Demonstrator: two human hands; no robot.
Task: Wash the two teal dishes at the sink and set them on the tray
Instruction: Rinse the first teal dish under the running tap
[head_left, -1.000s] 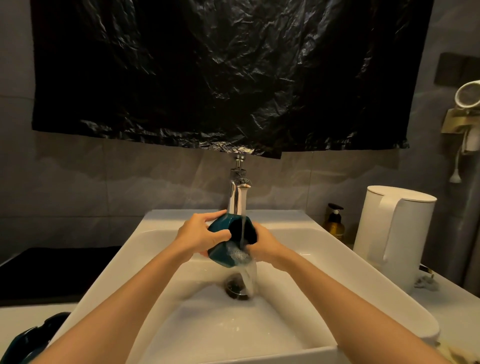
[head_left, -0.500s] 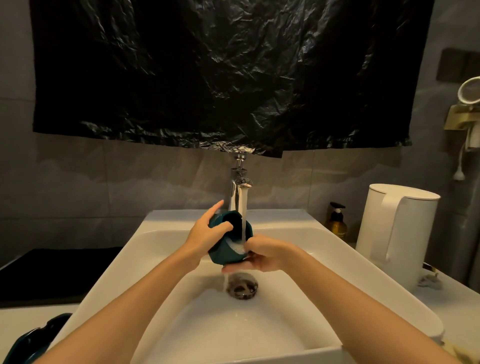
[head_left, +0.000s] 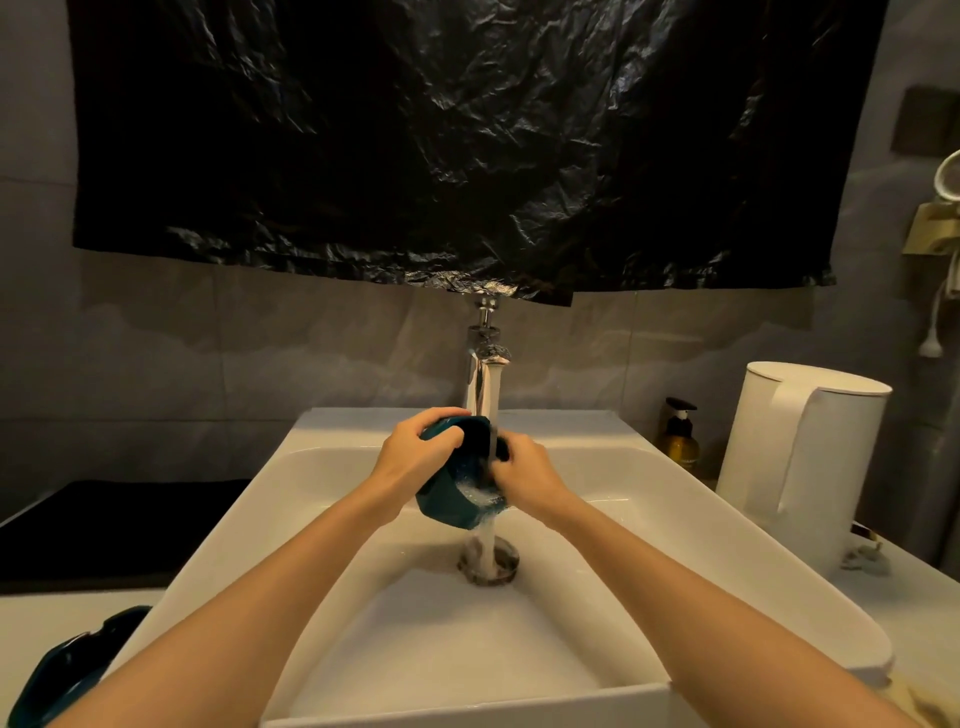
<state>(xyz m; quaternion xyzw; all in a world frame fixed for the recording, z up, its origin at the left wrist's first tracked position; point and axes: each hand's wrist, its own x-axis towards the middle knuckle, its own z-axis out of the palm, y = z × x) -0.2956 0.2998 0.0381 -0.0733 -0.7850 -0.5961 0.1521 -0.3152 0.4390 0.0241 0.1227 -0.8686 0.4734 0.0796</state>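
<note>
Teal showed first at the near left corner, where a second dish (head_left: 67, 670) lay on the counter beside the white sink (head_left: 727, 566), partly cut off by the edge of the view. Further back on that side sat a flat black tray (head_left: 119, 530), well apart from the hands.

Over the middle of the basin the left hand (head_left: 415, 457) was closed around a teal bowl (head_left: 452, 493), fingers curled over its upper rim and thumb on the outer wall. The bowl was tilted, its opening turned toward the right, and it was held above the drain (head_left: 488, 564) without touching the basin. Water fell from the chrome tap (head_left: 485, 379) into the bowl and spilled off its lower edge straight down to the drain.

The right hand (head_left: 524, 475) was pressed against the bowl's open side, its fingers bent inside; they were blurred, so I could not tell exactly how they gripped.

Farther right, an amber pump bottle (head_left: 681, 441) stood on the counter by the wall, and just beside it a white kettle (head_left: 800, 457) stood nearer the edge. A black plastic sheet (head_left: 441, 140) hung on the wall above the tap.
</note>
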